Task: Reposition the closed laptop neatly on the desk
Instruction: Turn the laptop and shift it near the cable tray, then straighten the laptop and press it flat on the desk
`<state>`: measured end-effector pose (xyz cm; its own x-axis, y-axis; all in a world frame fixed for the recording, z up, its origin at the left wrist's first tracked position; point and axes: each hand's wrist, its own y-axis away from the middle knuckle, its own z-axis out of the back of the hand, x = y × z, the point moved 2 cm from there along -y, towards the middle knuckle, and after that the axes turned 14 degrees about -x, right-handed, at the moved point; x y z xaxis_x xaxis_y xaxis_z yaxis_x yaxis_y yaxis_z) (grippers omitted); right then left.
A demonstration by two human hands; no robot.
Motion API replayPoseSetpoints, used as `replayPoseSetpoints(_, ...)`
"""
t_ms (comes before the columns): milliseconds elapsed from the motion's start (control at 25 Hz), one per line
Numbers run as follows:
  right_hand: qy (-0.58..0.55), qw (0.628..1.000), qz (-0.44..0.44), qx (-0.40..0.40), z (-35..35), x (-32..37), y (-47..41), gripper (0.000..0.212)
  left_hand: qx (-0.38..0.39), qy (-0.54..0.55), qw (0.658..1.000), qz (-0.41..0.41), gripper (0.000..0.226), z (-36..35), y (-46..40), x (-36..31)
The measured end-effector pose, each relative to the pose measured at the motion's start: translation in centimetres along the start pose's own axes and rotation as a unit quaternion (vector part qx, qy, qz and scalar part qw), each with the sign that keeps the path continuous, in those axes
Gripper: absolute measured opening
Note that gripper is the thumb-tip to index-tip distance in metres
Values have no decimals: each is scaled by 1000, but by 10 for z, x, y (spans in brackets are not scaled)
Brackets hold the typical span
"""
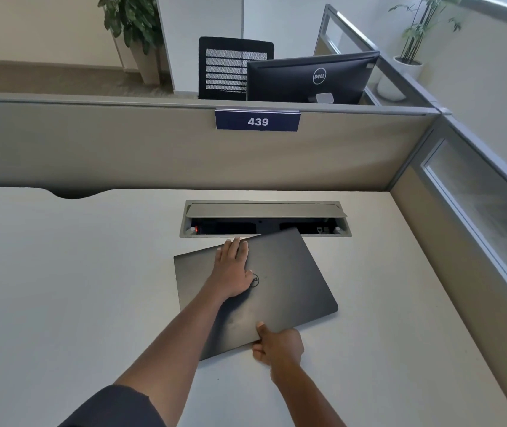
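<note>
A closed dark grey laptop lies skewed on the white desk, its far corner overlapping the cable tray opening. My left hand rests flat on the lid, fingers stretched over the far edge. My right hand grips the near edge, thumb on top of the lid and fingers curled underneath.
An open cable tray with a raised flap is sunk into the desk just behind the laptop. A beige partition with a blue "439" sign bounds the back, another partition the right side. A monitor and chair stand beyond.
</note>
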<state>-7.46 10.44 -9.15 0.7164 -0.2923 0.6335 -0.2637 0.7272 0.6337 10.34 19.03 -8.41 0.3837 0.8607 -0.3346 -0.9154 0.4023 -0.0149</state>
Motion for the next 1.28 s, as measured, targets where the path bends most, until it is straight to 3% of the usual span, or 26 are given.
replayPoseSetpoints(120, 63, 996, 58, 15, 18, -1, -9, 41, -44, 18, 998, 29, 71, -3, 44, 6)
replayPoseSetpoints(240, 180, 970, 153, -64, 47, 8, -32, 47, -115, 24, 989, 91, 73, -4, 98, 16)
replayPoseSetpoints(360, 126, 959, 207, -148, 71, 25, -51, 34, -154, 51, 976, 144, 77, -3, 140, 23)
replayPoseSetpoints(440, 104, 952, 238, -164, 79, 37, -57, 38, -159, 65, 971, 165, 80, -2, 157, 24)
replayPoseSetpoints(600, 199, 918, 323, -113, 87, 50, -76, 57, -147, 145, 953, 220, 96, -2, 181, 29)
replayPoseSetpoints(720, 263, 889, 370, -63, 88, 59, -87, 45, -118, 153, 957, 215, 108, -3, 191, 35)
replayPoseSetpoints(880, 267, 889, 367, -57, 90, 58, -87, 39, -72, 173, 961, 205, 118, 4, 196, 42)
replayPoseSetpoints(1040, 250, 895, 364, -61, 91, 48, -80, 45, -71, 196, 960, 184, 115, 12, 199, 53)
replayPoseSetpoints(1280, 209, 910, 352, -67, 95, 29, -67, 37, -68, 219, 956, 183, 112, 17, 202, 66)
